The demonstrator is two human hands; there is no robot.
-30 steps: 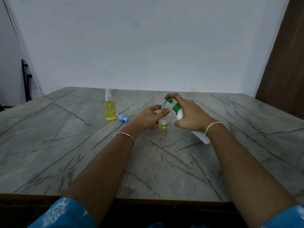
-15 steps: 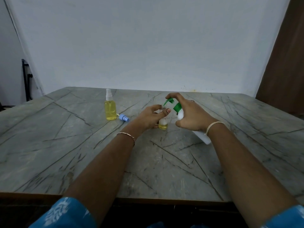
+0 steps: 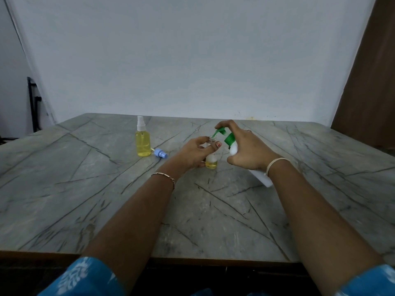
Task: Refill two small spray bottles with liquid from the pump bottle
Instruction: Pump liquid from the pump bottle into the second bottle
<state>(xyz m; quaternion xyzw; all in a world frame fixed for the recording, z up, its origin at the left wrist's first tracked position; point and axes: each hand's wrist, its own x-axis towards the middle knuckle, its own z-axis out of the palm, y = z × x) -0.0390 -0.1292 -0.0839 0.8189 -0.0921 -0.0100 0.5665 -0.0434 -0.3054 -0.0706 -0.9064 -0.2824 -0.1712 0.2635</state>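
Note:
My left hand [image 3: 195, 153] grips a small open spray bottle [image 3: 211, 163] that stands on the table with a little yellow liquid at its bottom. My right hand [image 3: 249, 149] holds the white pump bottle [image 3: 259, 176] tilted toward it, a finger on the green pump head [image 3: 221, 131]. The green spout sits right over the small bottle's mouth. A second small spray bottle [image 3: 142, 142], capped white and full of yellow liquid, stands to the left. A blue spray cap [image 3: 160, 153] lies on the table beside it.
The grey marble table [image 3: 85, 199] reaches a white wall at the back. A brown wooden panel [image 3: 372, 88] stands at the right and a dark metal frame [image 3: 33, 103] at the far left.

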